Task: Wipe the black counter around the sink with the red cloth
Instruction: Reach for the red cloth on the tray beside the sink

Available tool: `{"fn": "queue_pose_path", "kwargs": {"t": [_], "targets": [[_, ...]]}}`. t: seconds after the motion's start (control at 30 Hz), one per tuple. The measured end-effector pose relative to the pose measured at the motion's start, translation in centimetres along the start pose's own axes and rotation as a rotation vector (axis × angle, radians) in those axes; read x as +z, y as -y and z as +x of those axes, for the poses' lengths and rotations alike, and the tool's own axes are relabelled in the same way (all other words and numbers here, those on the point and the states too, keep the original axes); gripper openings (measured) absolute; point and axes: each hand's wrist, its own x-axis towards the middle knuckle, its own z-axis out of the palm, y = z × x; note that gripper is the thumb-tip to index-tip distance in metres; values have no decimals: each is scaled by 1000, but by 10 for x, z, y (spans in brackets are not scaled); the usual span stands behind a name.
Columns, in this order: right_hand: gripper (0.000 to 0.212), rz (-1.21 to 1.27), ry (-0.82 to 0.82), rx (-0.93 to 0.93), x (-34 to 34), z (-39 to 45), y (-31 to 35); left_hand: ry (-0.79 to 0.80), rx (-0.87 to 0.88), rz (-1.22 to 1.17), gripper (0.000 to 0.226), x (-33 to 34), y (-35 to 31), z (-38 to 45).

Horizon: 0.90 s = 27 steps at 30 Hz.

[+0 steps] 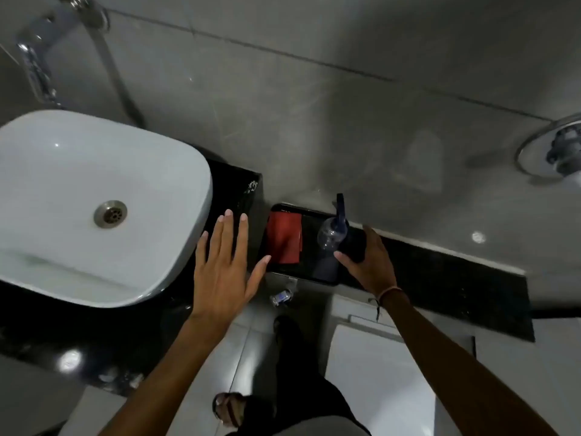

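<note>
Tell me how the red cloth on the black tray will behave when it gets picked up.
The red cloth lies flat and folded on the black tray, so it will probably go limp and unfold when lifted by one edge. It looks thin, so likely light. The spray bottle stands close beside it on the tray; dragging the cloth sideways might nudge it.

A single head-worn wide-angle camera looks steeply down from close above, facing the tiled wall [314, 105] across the top of the frame. The sink [94, 199] fills the left, floor tiles [251, 357] the bottom centre.
</note>
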Motion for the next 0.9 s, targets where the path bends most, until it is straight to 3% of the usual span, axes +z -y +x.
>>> {"fn": "queue_pose_path", "kwargs": {"t": [0.13, 0.4, 0.63, 0.73, 0.9], "targets": [[92, 183, 96, -98, 15, 58, 14, -12, -17, 4, 75, 10, 3, 3], [39, -8, -53, -374, 45, 105, 37, -10, -34, 2, 73, 27, 1, 33], [39, -375, 168, -408, 56, 81, 15, 23, -39, 0, 73, 32, -5, 48], [56, -479, 444, -203, 62, 74, 5, 29, -23, -6, 72, 35, -9, 53], [56, -443, 447, -152, 67, 75, 11, 30, -14, 10, 73, 41, -10, 56]]}}
